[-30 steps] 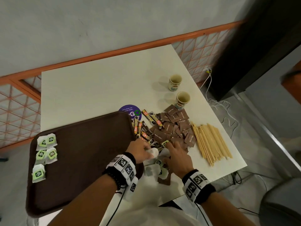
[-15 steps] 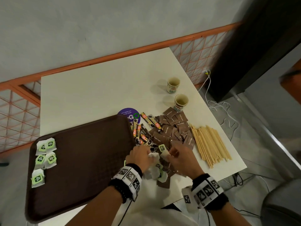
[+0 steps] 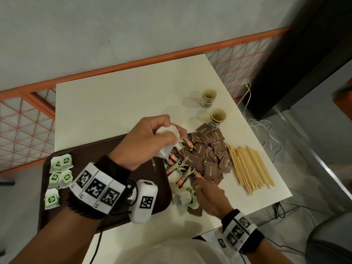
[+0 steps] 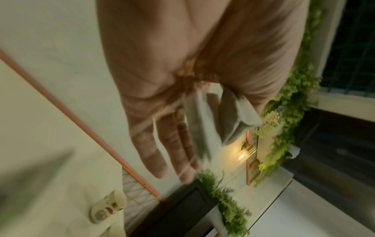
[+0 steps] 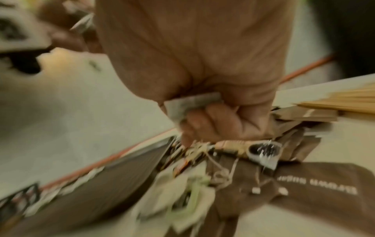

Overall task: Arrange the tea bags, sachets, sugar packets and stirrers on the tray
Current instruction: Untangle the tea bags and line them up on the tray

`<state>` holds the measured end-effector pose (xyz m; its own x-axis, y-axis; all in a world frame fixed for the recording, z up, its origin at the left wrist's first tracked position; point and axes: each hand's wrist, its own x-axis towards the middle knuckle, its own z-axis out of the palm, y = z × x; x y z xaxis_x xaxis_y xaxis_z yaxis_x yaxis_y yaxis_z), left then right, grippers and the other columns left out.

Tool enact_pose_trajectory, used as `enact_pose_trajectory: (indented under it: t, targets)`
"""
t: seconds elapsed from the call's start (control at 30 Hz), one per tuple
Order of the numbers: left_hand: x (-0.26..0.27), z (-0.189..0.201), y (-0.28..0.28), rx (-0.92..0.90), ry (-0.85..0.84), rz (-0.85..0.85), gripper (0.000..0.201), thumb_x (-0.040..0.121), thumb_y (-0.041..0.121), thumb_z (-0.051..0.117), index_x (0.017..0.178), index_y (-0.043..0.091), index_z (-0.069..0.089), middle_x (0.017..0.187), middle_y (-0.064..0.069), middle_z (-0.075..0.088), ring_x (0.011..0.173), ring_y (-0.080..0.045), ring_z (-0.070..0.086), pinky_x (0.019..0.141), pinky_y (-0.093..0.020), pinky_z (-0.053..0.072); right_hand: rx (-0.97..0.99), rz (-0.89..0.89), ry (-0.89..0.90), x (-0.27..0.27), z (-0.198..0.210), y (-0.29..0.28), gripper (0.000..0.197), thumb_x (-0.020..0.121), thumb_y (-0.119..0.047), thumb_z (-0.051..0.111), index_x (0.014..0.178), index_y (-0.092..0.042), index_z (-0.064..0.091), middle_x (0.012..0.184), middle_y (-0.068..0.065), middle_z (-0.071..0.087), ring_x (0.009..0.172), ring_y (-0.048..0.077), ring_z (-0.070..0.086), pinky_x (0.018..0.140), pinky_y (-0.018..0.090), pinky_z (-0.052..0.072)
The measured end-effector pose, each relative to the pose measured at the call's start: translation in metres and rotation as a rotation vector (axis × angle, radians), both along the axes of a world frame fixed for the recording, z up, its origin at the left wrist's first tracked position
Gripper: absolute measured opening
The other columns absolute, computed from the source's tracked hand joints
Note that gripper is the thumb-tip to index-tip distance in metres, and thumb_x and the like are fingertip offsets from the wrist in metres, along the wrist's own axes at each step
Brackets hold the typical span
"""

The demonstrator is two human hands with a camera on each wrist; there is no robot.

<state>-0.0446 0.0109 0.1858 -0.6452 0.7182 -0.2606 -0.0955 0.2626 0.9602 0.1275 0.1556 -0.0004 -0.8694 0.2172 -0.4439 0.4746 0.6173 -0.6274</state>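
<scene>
My left hand [image 3: 152, 136] is raised above the right edge of the brown tray [image 3: 89, 157] and grips a bunch of white tea bags [image 3: 167, 134]; the left wrist view shows the held tea bags [image 4: 205, 121] between thumb and fingers. My right hand [image 3: 206, 193] is low at the near edge of the pile, and its curled fingers [image 5: 209, 121] pinch a tea bag [image 5: 192, 102]. More tea bags [image 3: 181, 199] lie by it on the table. Several green-tagged tea bags [image 3: 61, 170] lie at the tray's left end. Sachets [image 3: 181, 168], brown sugar packets [image 3: 209, 149] and wooden stirrers [image 3: 249, 168] lie right of the tray.
Two paper cups [image 3: 208, 96] [image 3: 218, 118] stand behind the sugar packets. The white table [image 3: 114, 107] ends close to the stirrers on the right and near my body at the front. An orange railing [image 3: 133, 63] runs behind it. Cables lie on the floor to the right.
My left hand has lifted up and away from the pile with a bunch of tea bags, strings trailing. My right hand stays low at the pile's near edge.
</scene>
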Motion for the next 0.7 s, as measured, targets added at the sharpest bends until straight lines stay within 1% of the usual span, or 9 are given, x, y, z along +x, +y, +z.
enact_pose_trajectory:
  t: [0.03, 0.1, 0.17, 0.27, 0.37, 0.4, 0.5, 0.6, 0.7]
  targets:
    - [0.0, 0.006, 0.0, 0.049, -0.069, 0.013, 0.031, 0.088, -0.011, 0.053, 0.071, 0.012, 0.041, 0.095, -0.011, 0.076, 0.095, -0.025, 0.073, 0.086, -0.039, 0.056, 0.096, 0.039, -0.027, 0.002, -0.005, -0.009, 0.018, 0.098, -0.033, 0.041, 0.104, -0.018, 0.049, 0.081, -0.002, 0.059, 0.066, 0.013, 0.053, 0.064, 0.04, 0.052]
    - [-0.002, 0.015, 0.001, 0.059, -0.097, 0.022, 0.026, 0.09, -0.012, 0.047, 0.076, 0.009, 0.04, 0.085, -0.015, 0.074, 0.087, -0.034, 0.074, 0.085, -0.043, 0.057, 0.232, 0.076, -0.093, 0.006, -0.02, -0.024, 0.053, 0.09, -0.062, 0.042, 0.126, -0.024, 0.039, 0.099, -0.002, 0.064, 0.079, 0.017, 0.062, 0.067, 0.034, 0.051]
    - [-0.004, 0.023, 0.002, 0.024, -0.038, 0.005, 0.021, 0.09, -0.012, 0.044, 0.082, 0.008, 0.043, 0.079, -0.012, 0.072, 0.077, -0.034, 0.073, 0.078, -0.042, 0.057, 0.286, 0.087, -0.12, 0.006, -0.036, -0.032, 0.063, 0.085, -0.069, 0.045, 0.131, -0.027, 0.034, 0.112, 0.0, 0.062, 0.088, 0.023, 0.064, 0.07, 0.035, 0.051]
    - [-0.009, 0.032, 0.001, 0.028, -0.015, 0.002, 0.027, 0.091, -0.013, 0.037, 0.099, 0.012, 0.044, 0.077, -0.009, 0.068, 0.065, -0.03, 0.067, 0.067, -0.038, 0.055, 0.266, 0.091, -0.097, 0.003, -0.047, -0.035, 0.059, 0.086, -0.063, 0.053, 0.131, -0.029, 0.035, 0.122, 0.002, 0.06, 0.094, 0.026, 0.064, 0.073, 0.035, 0.05]
    - [-0.015, 0.038, -0.003, 0.042, -0.019, 0.023, 0.043, 0.091, -0.013, 0.034, 0.117, 0.017, 0.048, 0.085, -0.013, 0.061, 0.061, -0.027, 0.061, 0.058, -0.034, 0.052, 0.277, 0.103, -0.043, 0.003, -0.051, -0.032, 0.045, 0.092, -0.055, 0.052, 0.126, -0.028, 0.04, 0.12, -0.001, 0.058, 0.093, 0.021, 0.063, 0.071, 0.031, 0.049]
    - [-0.018, 0.038, -0.006, 0.043, -0.021, 0.036, 0.046, 0.091, -0.013, 0.034, 0.12, 0.019, 0.05, 0.087, -0.014, 0.058, 0.059, -0.025, 0.059, 0.055, -0.033, 0.05, 0.284, 0.106, -0.028, 0.003, -0.052, -0.032, 0.038, 0.094, -0.051, 0.05, 0.124, -0.029, 0.041, 0.119, -0.001, 0.058, 0.092, 0.021, 0.063, 0.072, 0.032, 0.051]
    - [-0.023, 0.027, -0.016, 0.051, -0.113, 0.07, 0.04, 0.095, -0.007, 0.04, 0.117, 0.02, 0.06, 0.085, -0.011, 0.051, 0.056, -0.017, 0.052, 0.052, -0.03, 0.042, 0.291, 0.113, -0.001, 0.002, -0.059, -0.032, 0.027, 0.099, -0.041, 0.043, 0.122, -0.027, 0.047, 0.118, 0.0, 0.057, 0.09, 0.021, 0.063, 0.073, 0.038, 0.055]
    - [-0.026, 0.008, -0.027, 0.053, -0.265, 0.091, 0.025, 0.1, 0.005, 0.046, 0.104, 0.017, 0.067, 0.078, -0.007, 0.051, 0.058, -0.015, 0.052, 0.051, -0.028, 0.044, 0.221, 0.131, 0.006, -0.002, -0.055, -0.032, 0.022, 0.1, -0.033, 0.045, 0.116, -0.02, 0.054, 0.11, 0.001, 0.059, 0.086, 0.018, 0.059, 0.072, 0.031, 0.051]
    - [-0.031, -0.013, -0.042, 0.071, -0.384, 0.15, 0.018, 0.098, 0.004, 0.05, 0.101, 0.011, 0.067, 0.076, -0.005, 0.055, 0.059, -0.015, 0.055, 0.051, -0.026, 0.049, 0.089, 0.067, 0.052, -0.004, -0.039, -0.021, 0.013, 0.096, -0.026, 0.056, 0.097, -0.013, 0.06, 0.091, -0.002, 0.063, 0.075, 0.014, 0.057, 0.067, 0.027, 0.051]
